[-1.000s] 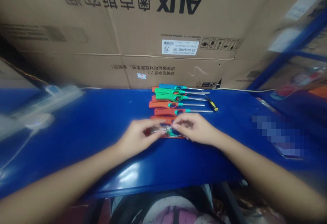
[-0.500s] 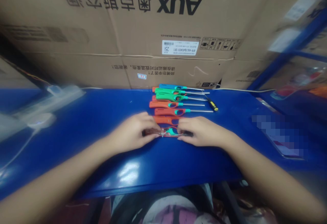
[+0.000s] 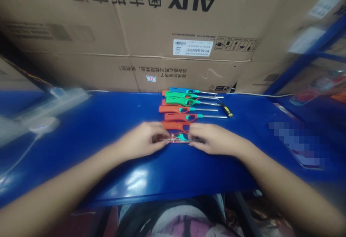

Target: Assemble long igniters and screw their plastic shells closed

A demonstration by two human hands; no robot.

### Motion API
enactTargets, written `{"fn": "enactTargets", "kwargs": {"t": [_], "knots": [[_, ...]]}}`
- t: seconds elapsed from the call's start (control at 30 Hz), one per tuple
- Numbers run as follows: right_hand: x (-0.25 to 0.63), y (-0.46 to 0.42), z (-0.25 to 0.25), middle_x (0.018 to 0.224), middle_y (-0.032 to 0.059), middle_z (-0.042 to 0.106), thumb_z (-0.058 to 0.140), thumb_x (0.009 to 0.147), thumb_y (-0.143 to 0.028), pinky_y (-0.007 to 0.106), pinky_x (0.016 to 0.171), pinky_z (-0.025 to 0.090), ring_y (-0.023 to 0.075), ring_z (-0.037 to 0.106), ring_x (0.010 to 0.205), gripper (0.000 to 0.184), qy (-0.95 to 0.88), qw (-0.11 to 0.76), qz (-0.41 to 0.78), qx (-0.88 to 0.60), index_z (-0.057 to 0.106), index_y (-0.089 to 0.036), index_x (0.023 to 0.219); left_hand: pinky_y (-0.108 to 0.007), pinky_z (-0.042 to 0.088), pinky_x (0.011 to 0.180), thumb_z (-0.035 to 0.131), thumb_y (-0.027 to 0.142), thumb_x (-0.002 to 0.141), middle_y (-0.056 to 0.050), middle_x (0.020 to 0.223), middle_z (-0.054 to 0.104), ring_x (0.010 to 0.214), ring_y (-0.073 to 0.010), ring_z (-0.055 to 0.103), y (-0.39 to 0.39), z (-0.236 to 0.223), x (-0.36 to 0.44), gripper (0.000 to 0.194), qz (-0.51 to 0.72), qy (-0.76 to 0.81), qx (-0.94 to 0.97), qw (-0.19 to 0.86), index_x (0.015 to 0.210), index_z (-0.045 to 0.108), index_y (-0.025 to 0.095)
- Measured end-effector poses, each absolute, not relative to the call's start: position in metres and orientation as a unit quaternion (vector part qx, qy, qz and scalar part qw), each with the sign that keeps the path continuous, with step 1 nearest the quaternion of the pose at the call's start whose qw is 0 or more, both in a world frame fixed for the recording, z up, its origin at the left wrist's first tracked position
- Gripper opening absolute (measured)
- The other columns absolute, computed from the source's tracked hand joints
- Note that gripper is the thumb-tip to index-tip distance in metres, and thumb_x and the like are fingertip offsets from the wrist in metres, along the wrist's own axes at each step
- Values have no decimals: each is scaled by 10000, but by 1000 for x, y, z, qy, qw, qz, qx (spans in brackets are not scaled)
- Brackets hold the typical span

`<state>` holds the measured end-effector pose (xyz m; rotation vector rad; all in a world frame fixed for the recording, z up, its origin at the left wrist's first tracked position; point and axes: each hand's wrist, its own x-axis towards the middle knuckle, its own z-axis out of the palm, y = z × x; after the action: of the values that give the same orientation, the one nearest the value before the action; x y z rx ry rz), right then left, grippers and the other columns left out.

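Between my hands lies an opened lighter [image 3: 175, 141] with its inner parts showing, among them a turquoise trigger [image 3: 182, 137] and a thin pale wire. My left hand [image 3: 147, 139] is closed on its left end, thumb and fingers pinched together. Its right end is in my right hand [image 3: 209, 139], also closed, with a dark part near the fingertips. What exactly the fingertips press on is too blurred to tell. Just behind lies an orange casing half [image 3: 175, 126], partly covered by my hands.
Several long-nosed lighters, such as a green one [image 3: 180, 101] and an orange one [image 3: 178, 117], lie stacked behind. A yellow-black screwdriver [image 3: 226, 109] lies at their tips. Cardboard [image 3: 151, 42] walls the back. A power strip [image 3: 70, 101] is left, a blurred flat object [image 3: 302, 150] right.
The view has shifted slightly. Both hands stay at the opened lighter with only small finger movements, and the wire near the right fingertips lies a little differently.
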<state>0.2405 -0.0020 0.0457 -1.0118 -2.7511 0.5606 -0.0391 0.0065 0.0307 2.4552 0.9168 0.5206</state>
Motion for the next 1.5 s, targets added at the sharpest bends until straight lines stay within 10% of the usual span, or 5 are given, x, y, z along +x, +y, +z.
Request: {"fn": "enactTargets", "kwargs": {"t": [1.5], "knots": [[238,-1,43,835,27,611,575,916,-130,251,674,420,128,544,721,120,-908,132,200,-342,641,-162,821,-232,505,652,692,190,884,-47,879,723,726,-140,665,7,33,-41,106,176,362,884,237,928,787,172]]}}
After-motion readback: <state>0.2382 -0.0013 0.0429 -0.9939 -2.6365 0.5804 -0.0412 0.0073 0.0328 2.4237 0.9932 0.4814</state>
